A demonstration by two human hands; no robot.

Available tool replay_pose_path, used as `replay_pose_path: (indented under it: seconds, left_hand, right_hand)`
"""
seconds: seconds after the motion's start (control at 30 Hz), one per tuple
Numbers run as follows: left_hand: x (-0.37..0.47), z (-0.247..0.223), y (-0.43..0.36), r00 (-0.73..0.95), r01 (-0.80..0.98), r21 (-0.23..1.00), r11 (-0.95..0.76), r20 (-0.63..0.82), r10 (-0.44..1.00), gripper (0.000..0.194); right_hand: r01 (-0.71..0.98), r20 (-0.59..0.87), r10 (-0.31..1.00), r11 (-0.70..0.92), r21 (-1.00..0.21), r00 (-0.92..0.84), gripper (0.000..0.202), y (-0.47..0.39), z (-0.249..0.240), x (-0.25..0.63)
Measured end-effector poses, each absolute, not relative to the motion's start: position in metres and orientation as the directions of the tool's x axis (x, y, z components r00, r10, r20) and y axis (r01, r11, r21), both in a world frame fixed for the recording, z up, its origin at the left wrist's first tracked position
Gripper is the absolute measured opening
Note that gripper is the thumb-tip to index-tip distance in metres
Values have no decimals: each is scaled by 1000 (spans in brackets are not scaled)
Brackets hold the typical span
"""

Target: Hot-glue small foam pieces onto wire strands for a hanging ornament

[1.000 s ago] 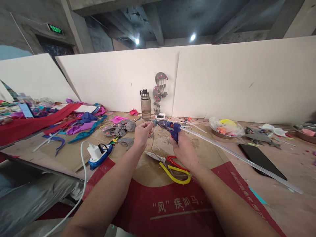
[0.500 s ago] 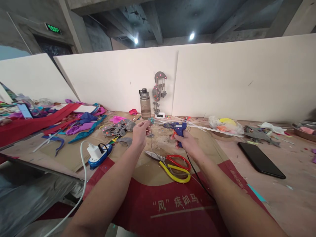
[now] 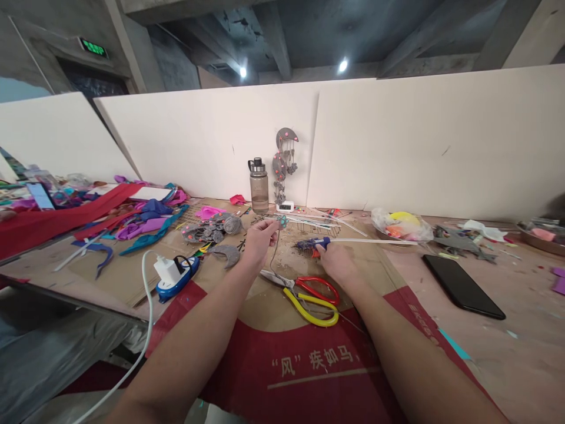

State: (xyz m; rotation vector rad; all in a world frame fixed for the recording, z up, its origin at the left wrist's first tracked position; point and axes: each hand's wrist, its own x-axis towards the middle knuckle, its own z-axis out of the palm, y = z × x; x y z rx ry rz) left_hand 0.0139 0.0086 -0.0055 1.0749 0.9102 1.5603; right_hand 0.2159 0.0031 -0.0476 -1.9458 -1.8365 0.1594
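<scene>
My left hand (image 3: 261, 238) pinches a small teal piece (image 3: 282, 221), flower-like in outline, with a grey cord (image 3: 274, 259) trailing below it. My right hand (image 3: 338, 264) is closed around a blue hot glue gun (image 3: 314, 242), held low over the cardboard with its nozzle toward the left. A long white glue stick (image 3: 375, 240) sticks out of its back. Between my forearms lie scissors (image 3: 311, 299) with one red and one yellow handle. Grey felt pieces and a yarn ball (image 3: 232, 224) lie left of my left hand, along with a grey crescent (image 3: 225, 256).
A water bottle (image 3: 259, 185) and a small white clock (image 3: 285, 206) stand at the back by a hanging grey moon ornament (image 3: 286, 138). A power strip (image 3: 178, 280) sits left, a black phone (image 3: 462, 285) right. Colourful fabric (image 3: 150, 221) covers the far left.
The glue gun has come down toward the cardboard and tipped lower, its nozzle now below the teal piece. My left hand has shifted slightly right with the teal piece.
</scene>
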Motion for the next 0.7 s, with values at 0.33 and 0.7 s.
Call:
replay_pose_path:
  seconds: [0.33, 0.7]
  left_hand:
    - [25, -6, -7, -165, 234, 821, -521, 561, 811, 12]
    - [28, -2, -17, -48, 523, 604, -601, 725, 687, 8]
  right_hand:
    - [461, 475, 872, 375, -804, 119, 18, -24, -19, 184]
    - [-329, 182, 983, 169, -929, -9, 34, -41, -7, 156]
